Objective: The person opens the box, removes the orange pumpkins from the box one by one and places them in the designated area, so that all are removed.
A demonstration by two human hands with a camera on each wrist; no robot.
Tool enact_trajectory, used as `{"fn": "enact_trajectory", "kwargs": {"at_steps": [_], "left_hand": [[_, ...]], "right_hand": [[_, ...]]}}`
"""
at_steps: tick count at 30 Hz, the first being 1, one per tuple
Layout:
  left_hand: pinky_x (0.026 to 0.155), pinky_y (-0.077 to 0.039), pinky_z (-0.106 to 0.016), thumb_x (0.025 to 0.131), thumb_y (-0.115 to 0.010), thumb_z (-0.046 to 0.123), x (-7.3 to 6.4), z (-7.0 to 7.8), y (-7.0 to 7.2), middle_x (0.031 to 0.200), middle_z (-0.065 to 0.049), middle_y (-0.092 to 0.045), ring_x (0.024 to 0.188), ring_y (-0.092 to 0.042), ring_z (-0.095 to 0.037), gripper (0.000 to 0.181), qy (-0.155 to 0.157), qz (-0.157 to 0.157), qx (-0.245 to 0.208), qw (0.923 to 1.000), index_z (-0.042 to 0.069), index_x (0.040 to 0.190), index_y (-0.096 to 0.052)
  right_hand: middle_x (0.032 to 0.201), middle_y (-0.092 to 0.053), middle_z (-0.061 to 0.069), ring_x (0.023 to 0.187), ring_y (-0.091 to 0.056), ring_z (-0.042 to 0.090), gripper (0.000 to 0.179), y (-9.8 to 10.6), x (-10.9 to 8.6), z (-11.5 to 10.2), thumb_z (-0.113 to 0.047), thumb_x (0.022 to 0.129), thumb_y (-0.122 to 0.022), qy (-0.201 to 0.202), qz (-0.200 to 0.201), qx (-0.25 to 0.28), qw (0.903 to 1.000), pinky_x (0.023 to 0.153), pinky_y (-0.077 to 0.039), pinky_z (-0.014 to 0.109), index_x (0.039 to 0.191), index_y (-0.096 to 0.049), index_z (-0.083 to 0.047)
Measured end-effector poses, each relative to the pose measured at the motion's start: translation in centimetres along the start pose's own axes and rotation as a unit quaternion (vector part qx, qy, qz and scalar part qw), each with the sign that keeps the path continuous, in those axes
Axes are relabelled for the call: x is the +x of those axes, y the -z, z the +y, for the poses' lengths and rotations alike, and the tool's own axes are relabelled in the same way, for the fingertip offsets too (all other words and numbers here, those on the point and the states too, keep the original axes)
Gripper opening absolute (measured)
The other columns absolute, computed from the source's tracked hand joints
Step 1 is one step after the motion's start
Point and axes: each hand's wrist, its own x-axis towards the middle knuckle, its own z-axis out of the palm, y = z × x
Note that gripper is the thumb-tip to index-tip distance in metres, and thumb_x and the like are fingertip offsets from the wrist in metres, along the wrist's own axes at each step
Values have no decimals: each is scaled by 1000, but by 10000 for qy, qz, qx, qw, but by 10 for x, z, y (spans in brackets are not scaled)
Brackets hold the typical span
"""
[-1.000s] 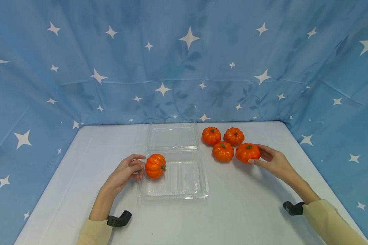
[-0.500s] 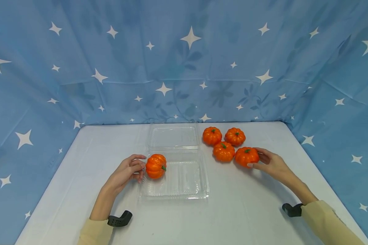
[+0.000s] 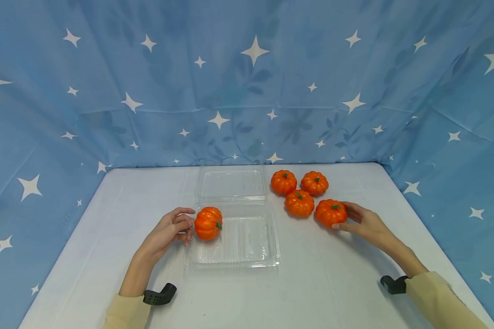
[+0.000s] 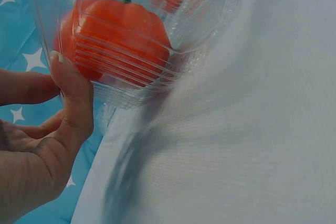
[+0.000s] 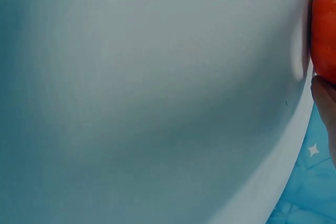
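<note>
My left hand (image 3: 170,230) is at the left edge of an open clear plastic clamshell container (image 3: 251,258), its thumb and fingers pinching the rim. Inside the container's left part, a small orange pumpkin (image 3: 208,223) lies tilted, green stem facing right. The left wrist view shows this pumpkin (image 4: 121,40) through the ribbed clear wall, with my thumb (image 4: 73,87) against that wall. On the right, my right hand (image 3: 364,224) grips another orange pumpkin (image 3: 330,214) from its right side, thumb in front. Only part of this pumpkin (image 5: 324,30) and a fingertip appear in the right wrist view.
Three more pumpkins cluster behind the gripped one: a left one (image 3: 283,183), a right one (image 3: 314,183) and a front one (image 3: 299,204). The container's lid (image 3: 232,183) lies folded back. A blue star-patterned curtain (image 3: 247,91) borders the white table (image 3: 304,288).
My right hand has lowered its pumpkin and brought it slightly toward the front of the table. The left hand, the container and the other pumpkins keep their places.
</note>
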Motion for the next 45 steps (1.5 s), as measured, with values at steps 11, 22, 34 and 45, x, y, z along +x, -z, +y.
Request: {"fn": "enact_trajectory", "kwargs": {"at_steps": [11,22,34,45], "left_hand": [[59,-55,-27,104,-51,8,-2,1,1,90,-6,-60,68,-57,-16,44,-15,-29,12,10000,-6,143,-37],[59,-55,-26,105,-51,8,-1,0,-2,89,-5,-60,68,-57,-15,44,-34,-23,-1,10000,-6,144,-38],[59,-55,-27,104,-51,7,-4,0,-2,91,-7,-60,68,-57,-15,44,-15,42,-18,10000,-6,144,-38],[58,-54,-27,104,-50,6,-1,0,-2,90,-8,-60,67,-57,-16,42,-12,27,-32,10000,-4,143,-39]], "right_hand": [[157,-36,34,141,-43,51,94,-7,9,-4,-44,91,-77,6,84,-55,9999,109,-44,57,155,-32,7],[159,-31,35,142,-39,53,96,-7,8,-4,-43,91,-77,-62,16,-48,10000,110,-42,59,156,-28,8],[157,-38,32,141,-40,54,90,-2,5,-7,-36,93,-76,377,529,-221,9976,107,-43,59,157,-30,6],[156,-40,30,140,-40,54,83,6,5,-26,-35,94,-75,627,1022,-297,9923,105,-44,65,156,-34,4]]}}
